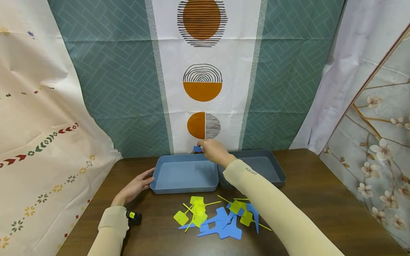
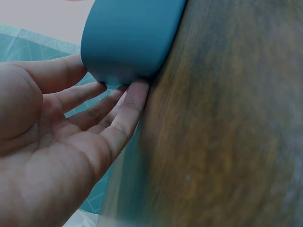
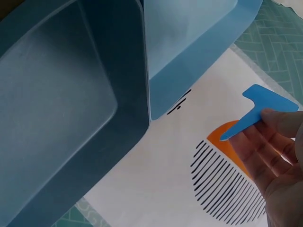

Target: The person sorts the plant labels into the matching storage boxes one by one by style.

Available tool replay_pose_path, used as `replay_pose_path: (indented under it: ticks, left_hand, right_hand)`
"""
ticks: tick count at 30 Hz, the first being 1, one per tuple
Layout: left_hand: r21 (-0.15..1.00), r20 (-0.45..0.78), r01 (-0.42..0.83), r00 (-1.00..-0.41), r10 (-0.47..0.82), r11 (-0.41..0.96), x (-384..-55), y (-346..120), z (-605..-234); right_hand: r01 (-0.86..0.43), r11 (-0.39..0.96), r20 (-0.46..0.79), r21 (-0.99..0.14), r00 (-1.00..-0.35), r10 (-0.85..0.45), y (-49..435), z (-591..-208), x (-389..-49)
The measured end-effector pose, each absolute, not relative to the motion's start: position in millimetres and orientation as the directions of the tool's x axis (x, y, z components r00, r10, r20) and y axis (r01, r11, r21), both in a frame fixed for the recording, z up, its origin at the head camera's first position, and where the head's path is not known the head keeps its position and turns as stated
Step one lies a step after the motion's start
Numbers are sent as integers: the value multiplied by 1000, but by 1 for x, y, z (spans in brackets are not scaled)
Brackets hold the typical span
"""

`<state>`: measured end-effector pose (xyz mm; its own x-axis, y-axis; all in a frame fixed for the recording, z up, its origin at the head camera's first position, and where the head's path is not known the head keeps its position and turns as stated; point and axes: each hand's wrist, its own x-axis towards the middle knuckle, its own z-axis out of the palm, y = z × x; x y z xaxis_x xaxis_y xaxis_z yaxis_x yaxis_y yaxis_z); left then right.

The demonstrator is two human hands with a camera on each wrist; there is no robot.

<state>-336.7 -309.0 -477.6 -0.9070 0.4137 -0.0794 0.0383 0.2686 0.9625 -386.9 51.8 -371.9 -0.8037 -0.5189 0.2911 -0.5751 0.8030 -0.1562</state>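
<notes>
Your right sleeve [image 1: 272, 202] is nearest to the camera and passes above the counter [image 1: 153, 234]. Your right grip [image 1: 215, 151] pinches one blue tag [image 3: 265, 106], the thumb lying where the wide head meets the stem, the fingers behind. It is held up near the back edge of the left tray [image 1: 184, 189], before the hanging cloth [image 1: 243, 71]; whether it is above the tray, one cannot tell. The darker right tray [image 1: 267, 167] stands just beside. Your left grip [image 1: 136, 186] has its fingers relaxed and touches the outer end of the left tray. In front, yellow tags [image 1: 198, 206] and other blue tags [image 1: 235, 232] lie overlapping.

The held tag looks thin and is probably very light, rather stiff but a little bendable, with smooth faces which may slip. Its pointed stem seems the weakest part, so you had better hold the wide head by both faces, with small pressure.
</notes>
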Motion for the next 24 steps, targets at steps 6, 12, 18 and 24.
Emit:
replay_pose_path:
  ticks: [6,12,18,24]
  left_hand:
    - [960,-79,41,-908,410,276,-336,-310,-478]
    - [961,-74,46,-907,416,273,-336,-309,-479]
    - [962,-73,47,-905,419,269,-336,-308,-478]
    - [960,-75,48,-906,417,275,-335,-309,-476]
  right_hand:
    - [-590,797,305,-132,-789,-534,47,-375,-388]
    - [-600,795,331,-91,-771,-544,44,-378,-390]
    - [-613,773,287,-166,-780,-557,45,-380,-390]
    - [-595,776,241,-211,-801,-549,52,-379,-390]
